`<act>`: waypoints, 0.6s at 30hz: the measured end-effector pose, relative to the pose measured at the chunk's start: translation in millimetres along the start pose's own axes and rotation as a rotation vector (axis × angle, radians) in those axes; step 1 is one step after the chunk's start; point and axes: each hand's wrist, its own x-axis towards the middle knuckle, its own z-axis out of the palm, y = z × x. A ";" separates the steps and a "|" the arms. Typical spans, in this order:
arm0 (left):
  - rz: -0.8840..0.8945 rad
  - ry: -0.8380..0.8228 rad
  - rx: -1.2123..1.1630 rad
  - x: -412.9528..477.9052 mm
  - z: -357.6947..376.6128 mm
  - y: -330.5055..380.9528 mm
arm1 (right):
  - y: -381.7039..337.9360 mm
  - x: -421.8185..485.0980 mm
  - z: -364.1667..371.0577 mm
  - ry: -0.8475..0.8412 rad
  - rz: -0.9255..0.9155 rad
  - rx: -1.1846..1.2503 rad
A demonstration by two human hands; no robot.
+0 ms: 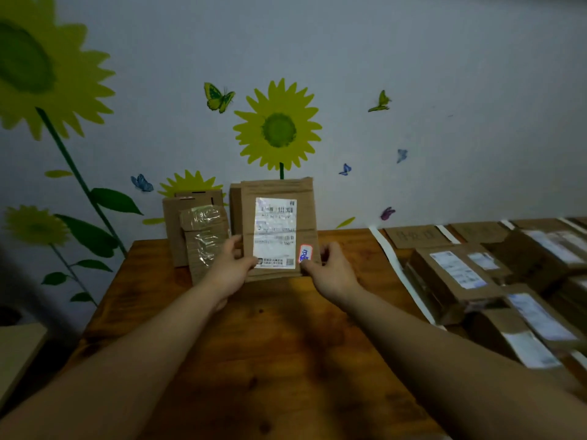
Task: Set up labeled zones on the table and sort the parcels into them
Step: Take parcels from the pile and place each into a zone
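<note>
Fingers of both hands pinch the lower corners of a flat cardboard parcel (276,230), the left hand (233,268) curled round its bottom-left edge and the right hand (332,269) closed on the bottom-right, thumb beside a small red-bordered sticker (305,253). The parcel stands upright at the far middle of the wooden table (270,344), its white shipping label (275,233) facing the camera, another brown parcel just behind it and taped parcels (197,233) leaning to its left. White tape strips (386,249) and a cardboard zone sign (414,236) mark areas on the right, where several labelled boxes (457,274) already lie. Sorting seems under way: the label looks to be under inspection. The next move likely calls for carrying it, kept level, over the tape into the matching zone.
</note>
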 end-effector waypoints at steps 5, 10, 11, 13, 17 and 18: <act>0.086 -0.075 -0.014 -41.8 29.3 15.8 | 7.7 -41.8 -39.9 0.036 0.016 0.046; 0.152 -0.154 0.000 -71.1 82.3 33.9 | 28.7 -79.6 -97.1 0.119 0.039 0.078; 0.158 -0.178 0.005 -76.3 97.0 38.0 | 35.8 -86.4 -111.5 0.143 0.049 0.068; 0.164 -0.228 0.006 -91.0 136.2 47.9 | 52.5 -104.8 -148.5 0.205 0.075 0.059; 0.166 -0.394 0.012 -126.1 240.1 61.6 | 99.5 -149.1 -240.9 0.342 0.117 0.034; 0.172 -0.433 0.013 -136.9 268.9 64.3 | 113.6 -160.9 -266.0 0.376 0.131 0.029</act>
